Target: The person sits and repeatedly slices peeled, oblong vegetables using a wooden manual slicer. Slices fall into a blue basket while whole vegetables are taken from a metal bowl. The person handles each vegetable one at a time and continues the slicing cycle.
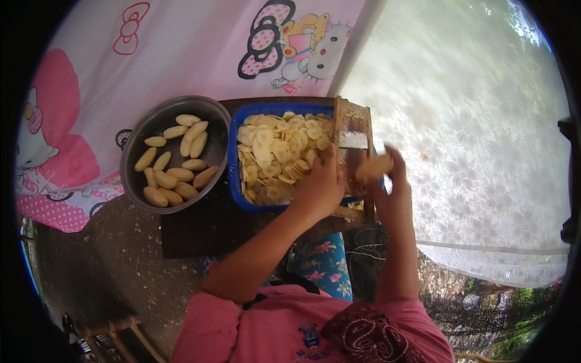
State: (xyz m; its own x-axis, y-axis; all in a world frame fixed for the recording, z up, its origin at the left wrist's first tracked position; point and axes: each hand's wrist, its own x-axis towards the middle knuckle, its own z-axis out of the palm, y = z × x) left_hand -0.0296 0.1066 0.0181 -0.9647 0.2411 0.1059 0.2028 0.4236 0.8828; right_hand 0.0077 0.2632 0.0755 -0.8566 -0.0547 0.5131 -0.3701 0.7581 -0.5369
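A wooden slicer board [353,115] with a metal blade plate lies across the right end of a blue plastic basin [233,175]. Thin, pale round banana slices [281,142] fill much of that basin. My left hand [321,189] is closed at the slicer's left edge, over the slices; some of its fingers are hidden. In my right hand [394,184] is a peeled banana [374,167], held between thumb and fingers above the slicer's right side. Both the banana and the fingertips are slightly blurred.
Left of the basin stands a round metal bowl [130,181] with several whole peeled bananas [180,174]. Both containers rest on a dark wooden table [193,236]. A pink printed curtain [181,54] hangs behind, and a white lace curtain [466,151] hangs at the right.
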